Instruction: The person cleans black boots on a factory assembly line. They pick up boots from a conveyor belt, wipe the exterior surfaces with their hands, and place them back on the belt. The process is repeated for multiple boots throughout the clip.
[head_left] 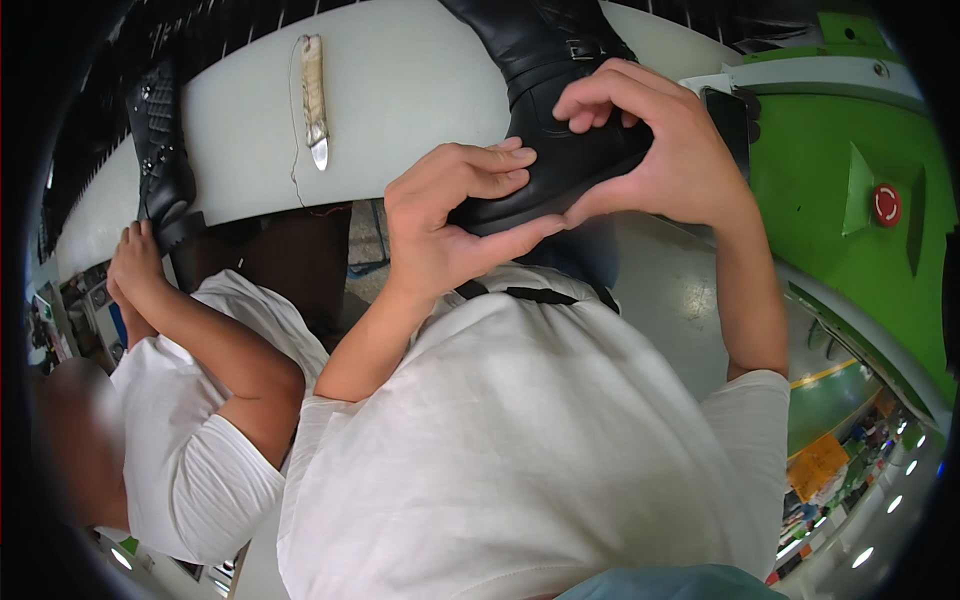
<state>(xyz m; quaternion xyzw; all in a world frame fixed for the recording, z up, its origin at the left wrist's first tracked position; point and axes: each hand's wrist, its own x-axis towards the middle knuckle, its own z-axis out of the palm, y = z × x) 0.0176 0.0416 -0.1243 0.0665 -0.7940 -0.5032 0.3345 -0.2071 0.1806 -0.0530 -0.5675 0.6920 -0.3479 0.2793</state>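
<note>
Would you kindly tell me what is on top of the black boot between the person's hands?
A buckled strap crosses the boot; the left hand and right hand hide parts of its surface.

Free room over white tabletop [420, 90] between black boot [532, 98] and wrapped-handle knife [314, 90], green machine [820, 160] blocking the right

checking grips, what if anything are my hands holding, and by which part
A black boot, by its foot: your left hand at the toe end, your right hand farther back.
</note>
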